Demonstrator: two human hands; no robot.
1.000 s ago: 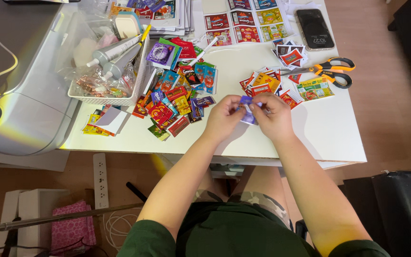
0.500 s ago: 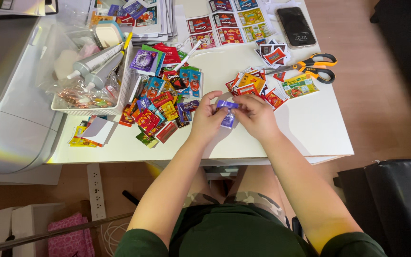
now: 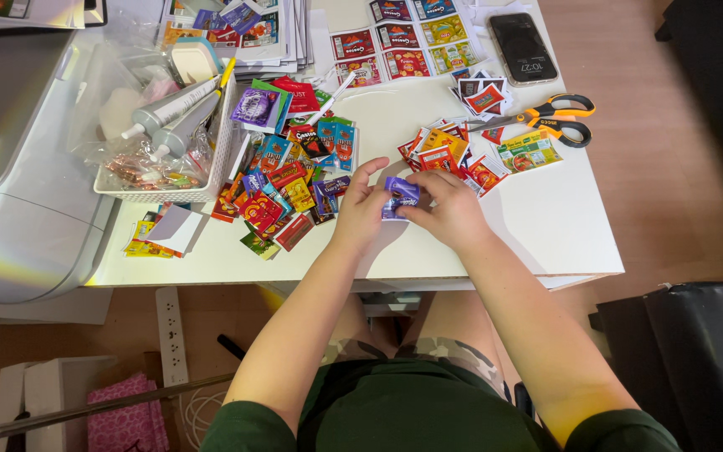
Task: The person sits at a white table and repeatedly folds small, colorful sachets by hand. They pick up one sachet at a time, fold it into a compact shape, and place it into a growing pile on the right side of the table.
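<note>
Both hands meet over the near middle of the white table (image 3: 546,234), working on one small purple wrapper (image 3: 398,195). The left hand (image 3: 360,211) has its fingers curled around the wrapper's left edge, thumb lifted above it, while the right hand (image 3: 452,209) pinches the right side between thumb and fingertips. The wrapper sits just above the tabletop, between the two hands, and appears partly folded; how far is hard to tell.

To the left of the hands lies a loose heap of small colourful packets (image 3: 290,180), red, blue, purple and green, overlapping one another. Another, smaller cluster of red and orange cut-outs (image 3: 453,155) lies just beyond the right hand. Orange-handled scissors (image 3: 558,120) rest farther out on the right side, near a dark phone (image 3: 522,48) lying face up. A white mesh basket (image 3: 211,167) stands at the left end of the table, holding glue tubes (image 3: 173,113) and clear bags. Printed sheets of labels (image 3: 403,42) lie along the far edge.
</note>
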